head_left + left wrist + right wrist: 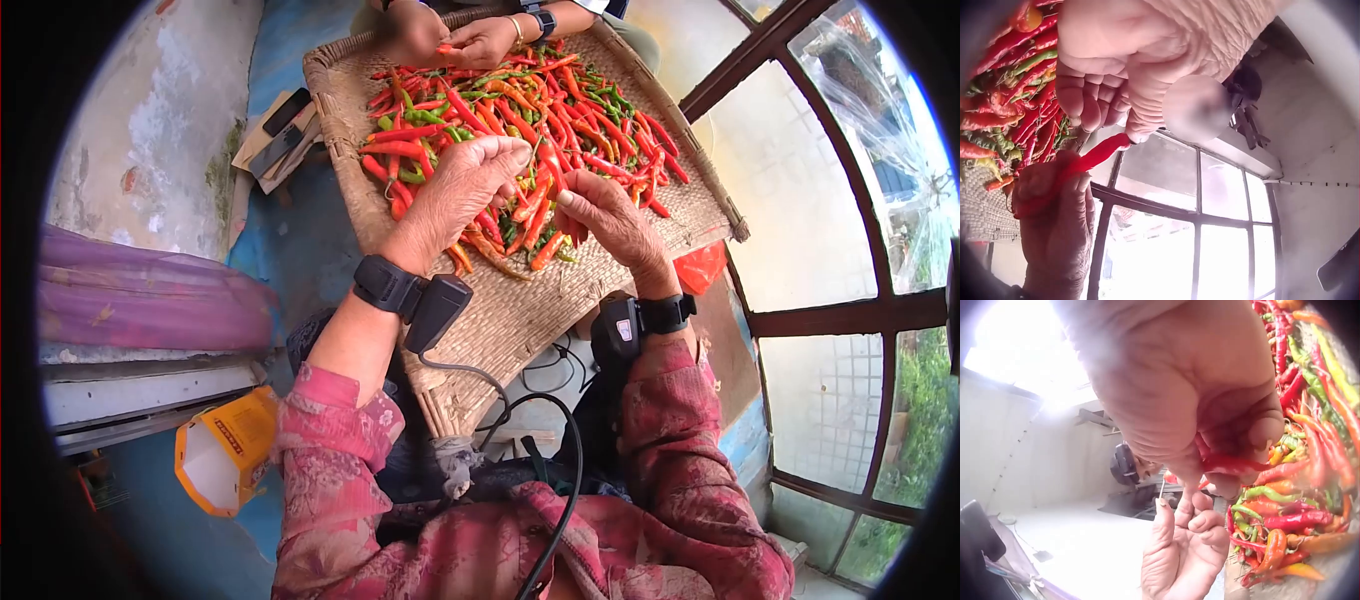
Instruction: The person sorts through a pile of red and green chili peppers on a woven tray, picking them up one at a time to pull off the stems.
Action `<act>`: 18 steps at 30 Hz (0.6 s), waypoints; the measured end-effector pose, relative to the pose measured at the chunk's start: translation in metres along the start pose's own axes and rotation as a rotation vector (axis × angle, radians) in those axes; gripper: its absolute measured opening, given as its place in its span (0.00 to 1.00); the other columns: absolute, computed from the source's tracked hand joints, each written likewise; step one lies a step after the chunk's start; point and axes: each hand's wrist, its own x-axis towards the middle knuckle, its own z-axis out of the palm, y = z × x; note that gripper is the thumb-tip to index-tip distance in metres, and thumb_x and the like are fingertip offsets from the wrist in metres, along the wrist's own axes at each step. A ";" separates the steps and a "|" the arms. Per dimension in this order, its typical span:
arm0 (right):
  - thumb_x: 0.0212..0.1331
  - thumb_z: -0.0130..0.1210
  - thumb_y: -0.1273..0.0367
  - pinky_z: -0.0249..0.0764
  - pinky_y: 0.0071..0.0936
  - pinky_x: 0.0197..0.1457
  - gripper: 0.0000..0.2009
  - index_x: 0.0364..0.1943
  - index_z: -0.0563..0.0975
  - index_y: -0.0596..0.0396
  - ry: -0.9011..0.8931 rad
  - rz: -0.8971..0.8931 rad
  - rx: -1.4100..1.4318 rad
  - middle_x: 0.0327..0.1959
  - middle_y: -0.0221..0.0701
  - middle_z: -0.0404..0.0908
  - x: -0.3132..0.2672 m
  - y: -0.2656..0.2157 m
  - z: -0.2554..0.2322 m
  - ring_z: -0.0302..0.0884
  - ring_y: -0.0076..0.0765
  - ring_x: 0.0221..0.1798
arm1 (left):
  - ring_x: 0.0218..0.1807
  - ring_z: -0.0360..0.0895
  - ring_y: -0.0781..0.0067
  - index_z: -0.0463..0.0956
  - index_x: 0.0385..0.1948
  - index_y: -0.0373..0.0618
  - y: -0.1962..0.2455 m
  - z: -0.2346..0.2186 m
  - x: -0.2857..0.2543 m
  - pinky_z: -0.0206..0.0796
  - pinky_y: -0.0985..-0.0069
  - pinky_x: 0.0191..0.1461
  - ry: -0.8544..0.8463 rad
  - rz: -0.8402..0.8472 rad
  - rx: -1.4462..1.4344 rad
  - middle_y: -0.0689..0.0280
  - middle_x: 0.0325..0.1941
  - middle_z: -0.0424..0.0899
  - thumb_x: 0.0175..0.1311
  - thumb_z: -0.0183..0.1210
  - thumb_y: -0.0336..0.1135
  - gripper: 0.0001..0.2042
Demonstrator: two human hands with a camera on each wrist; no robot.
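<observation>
Reaching up from the lower edge of the head view, two bare forearms in pushed-up red patterned sleeves (325, 450) bend inward, and the hands nearly meet at the centre. The right hand (612, 220), right of centre, pinches a red pepper (1102, 152) between thumb and curled fingers. The left hand (458, 192), left of centre, has bent fingers, its thumb tip at the pepper's stem end in the left wrist view; whether it grips the stem, I cannot tell. The pepper is between the two hands, raised over a woven tray (500, 322).

The tray slants across the upper middle of the frame, its far part heaped with peppers (470, 108), mostly red, some orange and green. At the top edge, another person's hands (482, 42) hold a small red piece above the heap.

At lower left is a yellow box (247, 425) with a pale, many-sided end; its contents cannot be made out. A red bag (703, 268) shows beside the tray's right edge, its contents hidden.

Reddish characters run along the box's side, too small to read. A small pale label (624, 329) on the right wrist's black camera (612, 342) is also unreadable.
</observation>
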 end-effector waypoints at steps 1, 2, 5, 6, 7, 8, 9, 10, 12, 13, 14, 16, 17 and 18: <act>0.65 0.44 0.58 0.64 0.15 0.25 0.15 0.28 0.71 0.55 -0.006 -0.011 0.018 0.20 0.23 0.71 -0.001 -0.003 0.003 0.67 0.15 0.23 | 0.29 0.66 0.90 0.73 0.44 0.39 -0.001 0.001 0.001 0.61 0.88 0.32 -0.006 -0.001 0.002 0.76 0.30 0.74 0.64 0.53 0.46 0.18; 0.65 0.44 0.58 0.64 0.15 0.25 0.15 0.28 0.71 0.55 -0.001 -0.008 0.021 0.20 0.23 0.71 0.000 -0.004 0.006 0.67 0.15 0.23 | 0.29 0.66 0.90 0.74 0.44 0.40 -0.001 0.001 0.001 0.61 0.88 0.32 -0.047 0.001 -0.039 0.76 0.29 0.73 0.63 0.53 0.47 0.19; 0.66 0.41 0.56 0.61 0.14 0.23 0.17 0.29 0.70 0.54 0.003 -0.020 0.149 0.18 0.22 0.69 0.001 -0.008 0.014 0.64 0.16 0.20 | 0.28 0.66 0.91 0.74 0.42 0.42 -0.004 0.008 0.001 0.60 0.90 0.31 -0.095 -0.010 -0.221 0.76 0.29 0.72 0.63 0.53 0.48 0.18; 0.66 0.41 0.56 0.60 0.14 0.22 0.17 0.28 0.70 0.54 0.017 -0.011 0.192 0.18 0.22 0.68 0.003 -0.011 0.016 0.63 0.16 0.20 | 0.28 0.66 0.91 0.74 0.42 0.42 -0.004 0.011 0.002 0.60 0.91 0.30 -0.100 -0.018 -0.360 0.77 0.29 0.73 0.63 0.54 0.48 0.18; 0.66 0.40 0.55 0.60 0.14 0.22 0.17 0.29 0.70 0.54 0.030 -0.016 0.264 0.18 0.22 0.68 0.008 -0.003 0.017 0.63 0.16 0.20 | 0.26 0.65 0.93 0.74 0.40 0.43 -0.006 0.014 0.004 0.58 0.93 0.27 -0.078 0.016 -0.390 0.78 0.29 0.73 0.63 0.55 0.46 0.15; 0.66 0.40 0.55 0.59 0.14 0.22 0.18 0.29 0.70 0.54 0.043 -0.019 0.337 0.18 0.22 0.68 0.011 0.005 0.019 0.62 0.16 0.19 | 0.26 0.65 0.93 0.74 0.40 0.43 -0.006 0.014 0.006 0.58 0.93 0.27 -0.080 0.016 -0.388 0.78 0.29 0.73 0.63 0.55 0.46 0.15; 0.66 0.40 0.55 0.59 0.14 0.22 0.18 0.29 0.70 0.54 0.045 -0.017 0.339 0.18 0.22 0.68 0.013 0.003 0.020 0.62 0.16 0.19 | 0.26 0.65 0.93 0.75 0.40 0.44 -0.005 0.014 0.006 0.57 0.93 0.27 -0.044 -0.005 -0.304 0.79 0.28 0.72 0.62 0.55 0.45 0.14; 0.66 0.40 0.55 0.60 0.15 0.22 0.18 0.30 0.71 0.54 0.003 -0.016 0.261 0.18 0.22 0.68 0.013 0.001 0.023 0.64 0.16 0.20 | 0.25 0.64 0.94 0.75 0.39 0.44 -0.006 0.015 0.006 0.56 0.93 0.26 -0.007 -0.029 -0.221 0.79 0.27 0.72 0.62 0.56 0.44 0.13; 0.66 0.40 0.54 0.61 0.15 0.22 0.19 0.30 0.72 0.55 -0.041 -0.014 0.184 0.18 0.23 0.69 0.015 0.001 0.025 0.65 0.16 0.20 | 0.24 0.64 0.94 0.75 0.39 0.44 -0.007 0.014 0.006 0.56 0.93 0.26 0.024 -0.039 -0.203 0.79 0.26 0.72 0.62 0.57 0.44 0.13; 0.67 0.40 0.54 0.62 0.15 0.23 0.20 0.30 0.72 0.56 0.026 0.000 0.212 0.19 0.23 0.69 0.015 0.001 0.025 0.66 0.17 0.21 | 0.24 0.63 0.93 0.75 0.39 0.45 -0.007 0.012 0.007 0.56 0.93 0.26 0.058 -0.045 -0.185 0.80 0.25 0.72 0.61 0.57 0.43 0.13; 0.67 0.39 0.53 0.64 0.16 0.24 0.21 0.30 0.73 0.58 0.093 0.015 0.239 0.20 0.23 0.70 0.016 0.001 0.025 0.67 0.17 0.22 | 0.23 0.63 0.93 0.76 0.39 0.45 -0.007 0.010 0.008 0.55 0.93 0.26 0.092 -0.050 -0.168 0.80 0.24 0.71 0.61 0.57 0.43 0.13; 0.65 0.43 0.57 0.71 0.24 0.27 0.18 0.31 0.75 0.58 0.147 -0.068 0.089 0.21 0.28 0.74 0.031 0.030 0.013 0.74 0.28 0.24 | 0.23 0.63 0.92 0.76 0.39 0.43 -0.008 -0.003 0.014 0.56 0.92 0.26 0.128 0.011 -0.203 0.79 0.24 0.71 0.61 0.57 0.44 0.14; 0.62 0.45 0.61 0.72 0.30 0.30 0.14 0.31 0.76 0.57 0.205 -0.140 -0.361 0.23 0.32 0.75 0.035 0.040 0.010 0.75 0.35 0.27 | 0.23 0.63 0.91 0.76 0.39 0.43 -0.005 -0.012 0.016 0.56 0.92 0.26 0.211 0.033 -0.238 0.78 0.25 0.70 0.61 0.57 0.44 0.14; 0.59 0.48 0.65 0.73 0.35 0.33 0.10 0.32 0.76 0.56 0.256 -0.212 -0.812 0.25 0.36 0.76 0.037 0.046 0.010 0.76 0.43 0.29 | 0.24 0.63 0.91 0.75 0.39 0.42 -0.003 -0.019 0.017 0.57 0.91 0.27 0.295 0.057 -0.274 0.77 0.25 0.70 0.61 0.57 0.44 0.15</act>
